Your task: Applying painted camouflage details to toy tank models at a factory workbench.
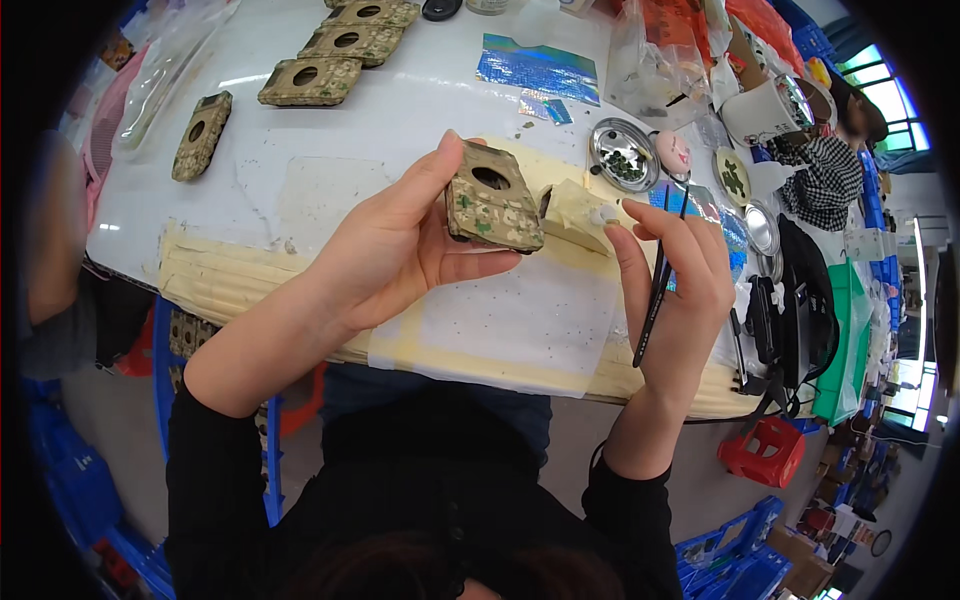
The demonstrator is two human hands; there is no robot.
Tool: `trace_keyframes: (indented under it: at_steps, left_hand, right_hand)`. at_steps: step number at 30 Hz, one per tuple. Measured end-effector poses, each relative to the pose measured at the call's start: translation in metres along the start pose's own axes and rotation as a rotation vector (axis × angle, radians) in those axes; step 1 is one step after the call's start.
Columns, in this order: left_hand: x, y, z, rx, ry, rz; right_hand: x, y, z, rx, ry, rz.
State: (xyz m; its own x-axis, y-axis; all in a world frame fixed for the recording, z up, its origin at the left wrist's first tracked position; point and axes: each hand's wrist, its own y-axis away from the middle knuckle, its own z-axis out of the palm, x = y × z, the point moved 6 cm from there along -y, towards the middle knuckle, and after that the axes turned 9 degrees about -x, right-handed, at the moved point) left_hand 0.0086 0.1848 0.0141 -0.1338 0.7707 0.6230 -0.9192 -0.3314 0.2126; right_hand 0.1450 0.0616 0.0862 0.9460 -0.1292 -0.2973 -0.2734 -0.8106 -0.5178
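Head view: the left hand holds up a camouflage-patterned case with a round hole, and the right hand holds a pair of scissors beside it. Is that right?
Not quite. In the head view the right hand holds a thin dark stick-like tool, not scissors. The rest stands: the left hand holds up the camouflage-patterned case with a round hole.

Tiny green bits in round metal dish (622, 155) — too small to tell.

five camouflage cases (492, 205), two metal dishes (622, 153)
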Motion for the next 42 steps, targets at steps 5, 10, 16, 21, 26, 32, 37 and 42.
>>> trace_keyframes:
  at_steps: [5,10,16,21,26,32,37,42]
  left_hand:
    - [-0.001,0.002,0.0,0.021,-0.042,-0.001]
    - [-0.001,0.002,0.001,0.013,-0.064,-0.003]
    - [-0.004,0.005,0.006,-0.008,-0.148,-0.037]
    - [-0.005,0.005,0.008,-0.007,-0.193,-0.05]
    - [-0.007,0.006,0.008,-0.016,-0.202,-0.046]
    - [-0.004,0.005,0.008,-0.077,-0.157,0.005]
    - [-0.005,0.008,0.011,-0.026,-0.207,-0.033]
    - [-0.005,0.007,0.01,-0.044,-0.201,-0.033]
  right_hand:
    - [0.003,0.0,0.008,-0.015,-0.007,0.001]
    - [-0.004,0.001,-0.01,0.146,-0.01,-0.041]
    - [-0.031,0.001,-0.023,0.183,-0.356,-0.142]
    - [-0.029,0.001,0.007,0.122,-0.686,-0.088]
    - [-0.031,0.001,0.02,0.104,-0.818,-0.004]
    - [-0.031,0.001,0.021,0.071,-0.741,-0.041]
    - [-0.031,0.001,0.022,0.083,-0.73,-0.057]
    - [-0.031,0.001,0.022,0.074,-0.724,-0.054]
